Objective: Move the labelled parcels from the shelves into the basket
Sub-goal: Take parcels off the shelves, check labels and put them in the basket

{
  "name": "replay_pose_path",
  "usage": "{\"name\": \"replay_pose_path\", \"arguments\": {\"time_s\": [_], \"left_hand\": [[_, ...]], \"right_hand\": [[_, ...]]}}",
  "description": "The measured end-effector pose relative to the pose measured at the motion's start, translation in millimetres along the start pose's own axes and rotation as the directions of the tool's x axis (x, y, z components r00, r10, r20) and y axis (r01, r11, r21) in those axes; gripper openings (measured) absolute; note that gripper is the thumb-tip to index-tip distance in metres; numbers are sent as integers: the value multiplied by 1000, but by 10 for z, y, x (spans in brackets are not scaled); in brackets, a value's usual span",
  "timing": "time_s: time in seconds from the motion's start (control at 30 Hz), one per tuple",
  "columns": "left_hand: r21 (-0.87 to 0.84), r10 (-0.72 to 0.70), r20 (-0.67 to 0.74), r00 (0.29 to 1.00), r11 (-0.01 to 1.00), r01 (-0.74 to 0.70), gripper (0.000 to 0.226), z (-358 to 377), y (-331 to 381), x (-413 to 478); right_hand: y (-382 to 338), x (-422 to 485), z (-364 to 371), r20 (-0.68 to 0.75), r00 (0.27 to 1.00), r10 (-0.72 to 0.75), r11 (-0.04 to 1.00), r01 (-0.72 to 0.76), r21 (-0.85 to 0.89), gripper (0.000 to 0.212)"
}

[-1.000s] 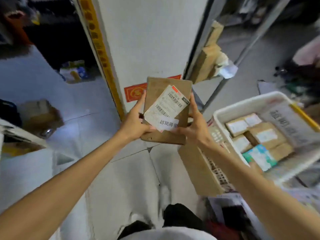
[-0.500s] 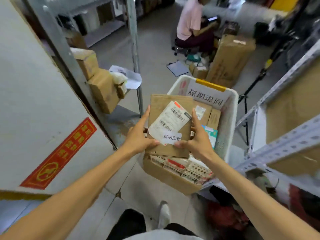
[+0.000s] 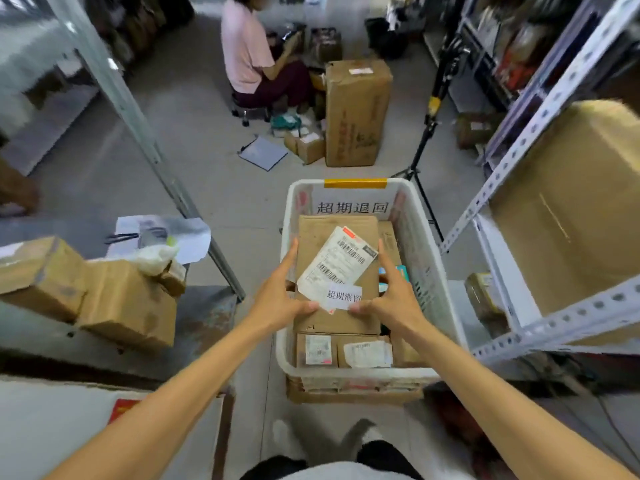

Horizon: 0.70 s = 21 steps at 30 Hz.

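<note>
near rim of the white basket (image 3: 346,374): small labelled boxes (image 3: 317,349) packed inside. over them, a flat brown parcel (image 3: 317,237), label up, gripped near its close end by left hand (image 3: 277,301) and right hand (image 3: 396,301), thumbs on top. long axis near-to-far, far end pointing at the yellow tape (image 3: 355,183) on the far rim.
</note>
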<state>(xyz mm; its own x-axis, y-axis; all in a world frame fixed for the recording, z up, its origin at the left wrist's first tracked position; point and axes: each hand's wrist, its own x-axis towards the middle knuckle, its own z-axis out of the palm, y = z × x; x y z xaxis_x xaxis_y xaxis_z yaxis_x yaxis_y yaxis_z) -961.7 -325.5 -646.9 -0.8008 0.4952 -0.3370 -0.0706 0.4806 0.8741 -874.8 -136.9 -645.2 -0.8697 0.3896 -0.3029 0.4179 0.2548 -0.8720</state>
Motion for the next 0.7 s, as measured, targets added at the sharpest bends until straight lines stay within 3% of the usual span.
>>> {"name": "replay_pose_path", "arguments": {"time_s": [0.33,0.53,0.7], "left_hand": [[11,-96,59,994,995,96,111,257,-74,565],[-30,-226,78,971,973,229,115,388,-363,924],[19,-243,111,964,970,243,113,283,-523,1427]], "right_hand": [[339,552,-106,28,988,149,989,-148,-30,127],[527,880,-100,76,965,251,964,-242,-106,123],[550,1318,44,99,956,275,961,-272,-48,116]]}}
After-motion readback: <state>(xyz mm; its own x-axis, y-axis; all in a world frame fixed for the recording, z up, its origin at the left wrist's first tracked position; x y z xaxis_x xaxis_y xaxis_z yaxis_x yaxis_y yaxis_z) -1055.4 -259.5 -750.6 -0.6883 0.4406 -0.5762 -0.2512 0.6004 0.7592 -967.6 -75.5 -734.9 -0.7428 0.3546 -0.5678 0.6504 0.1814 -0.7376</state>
